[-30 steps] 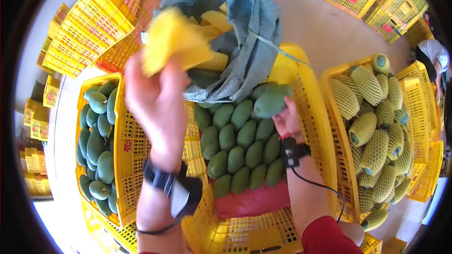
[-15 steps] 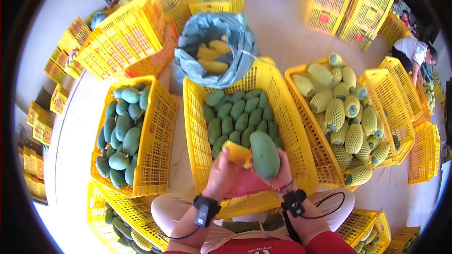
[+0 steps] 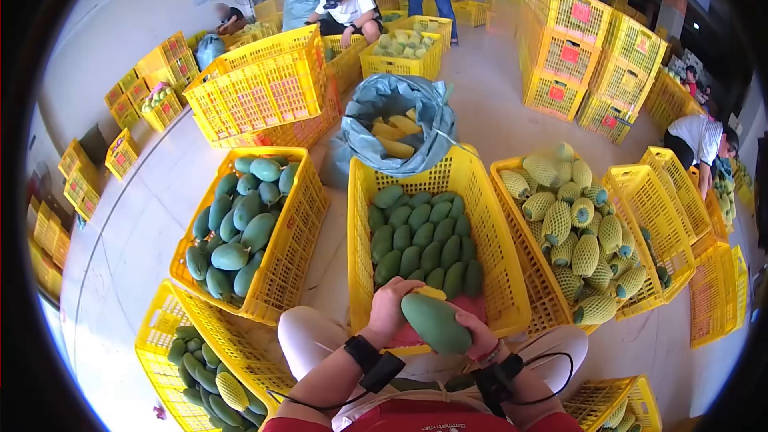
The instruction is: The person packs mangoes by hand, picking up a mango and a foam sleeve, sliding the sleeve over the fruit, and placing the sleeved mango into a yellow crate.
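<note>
Above the near end of the middle yellow crate [image 3: 502, 272], my right hand [image 3: 478, 334] grips a large green mango [image 3: 437, 323]. My left hand [image 3: 389, 309] is closed on a yellow foam sleeve [image 3: 429, 293], partly hidden behind the mango. The sleeve touches the mango's upper side. Rows of green mangoes [image 3: 421, 234] lie inside the crate, with pink lining [image 3: 472, 306] showing at its near end. A blue sack [image 3: 364, 124] holding yellow sleeves [image 3: 392, 133] stands at the crate's far end.
At the left is a crate of bare green mangoes [image 3: 250, 216]; at the right, one of net-wrapped mangoes [image 3: 588, 228]. Stacked crates [image 3: 564, 52] stand farther back. Co-workers [image 3: 349, 6] are at the back, and another person [image 3: 699, 140] bends at the far right.
The view has tilted up, showing more of the room. The mango has turned from upright to slanting and now lies in front of the sleeve, with both hands closer together.
</note>
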Motion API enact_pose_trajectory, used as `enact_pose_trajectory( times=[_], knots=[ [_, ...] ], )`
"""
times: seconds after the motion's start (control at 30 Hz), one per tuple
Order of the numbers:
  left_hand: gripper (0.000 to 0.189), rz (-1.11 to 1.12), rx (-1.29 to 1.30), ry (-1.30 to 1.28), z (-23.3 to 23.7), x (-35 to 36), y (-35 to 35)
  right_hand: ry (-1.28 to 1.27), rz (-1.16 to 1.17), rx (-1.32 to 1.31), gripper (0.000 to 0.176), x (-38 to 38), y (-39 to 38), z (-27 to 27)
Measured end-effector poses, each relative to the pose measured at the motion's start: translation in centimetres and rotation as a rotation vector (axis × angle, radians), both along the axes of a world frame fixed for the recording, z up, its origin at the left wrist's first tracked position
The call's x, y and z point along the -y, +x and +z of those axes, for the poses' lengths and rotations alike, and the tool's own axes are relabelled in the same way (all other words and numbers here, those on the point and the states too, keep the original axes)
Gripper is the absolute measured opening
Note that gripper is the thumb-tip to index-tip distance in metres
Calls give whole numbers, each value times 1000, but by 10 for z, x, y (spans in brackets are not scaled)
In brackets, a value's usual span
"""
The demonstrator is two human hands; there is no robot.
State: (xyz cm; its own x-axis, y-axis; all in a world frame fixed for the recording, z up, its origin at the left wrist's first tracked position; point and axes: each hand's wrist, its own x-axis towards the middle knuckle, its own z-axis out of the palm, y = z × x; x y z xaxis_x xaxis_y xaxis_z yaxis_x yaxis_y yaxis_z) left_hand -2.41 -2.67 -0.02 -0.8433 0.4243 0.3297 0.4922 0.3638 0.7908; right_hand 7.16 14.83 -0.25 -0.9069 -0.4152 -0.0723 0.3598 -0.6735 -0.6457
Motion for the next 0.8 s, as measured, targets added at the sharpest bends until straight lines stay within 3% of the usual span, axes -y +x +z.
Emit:
enact_pose_trajectory(
  times=[0.07,0.2,0.27,0.37,0.43,0.5,0.57,0.6,0.63,0.7,0.73,0.8],
  knots=[
    [19,21,2,-14,3,2,1,53,-59,67,60,-3,6,1],
    [16,-31,248,32,6,5,7,215,-141,112,63,-18,9,3],
    [16,-64,348,74,6,5,8,788,-72,-160,67,-21,11,8],
    [17,-250,302,44,10,10,7,845,-162,-331,70,-15,15,13],
    [17,-513,167,63,15,15,5,862,-63,-345,68,-15,11,2],
    [17,-449,226,20,20,20,6,876,35,-362,67,-11,7,-6],
    [16,-389,284,-26,19,26,3,891,-95,-339,62,3,4,-9],
    [15,-198,180,-60,15,28,-1,891,-95,-339,62,9,1,-8],
    [13,-8,77,-95,11,30,-3,922,-254,-296,59,16,-2,-4],
    [12,-1,131,-102,0,28,10,1018,-555,-298,53,27,-8,-11],
    [12,6,181,-106,-10,26,20,1016,-555,-296,53,30,-12,-16],
    [11,34,-25,54,-31,10,45,1274,-890,-329,53,38,-15,-24]
  ],
)
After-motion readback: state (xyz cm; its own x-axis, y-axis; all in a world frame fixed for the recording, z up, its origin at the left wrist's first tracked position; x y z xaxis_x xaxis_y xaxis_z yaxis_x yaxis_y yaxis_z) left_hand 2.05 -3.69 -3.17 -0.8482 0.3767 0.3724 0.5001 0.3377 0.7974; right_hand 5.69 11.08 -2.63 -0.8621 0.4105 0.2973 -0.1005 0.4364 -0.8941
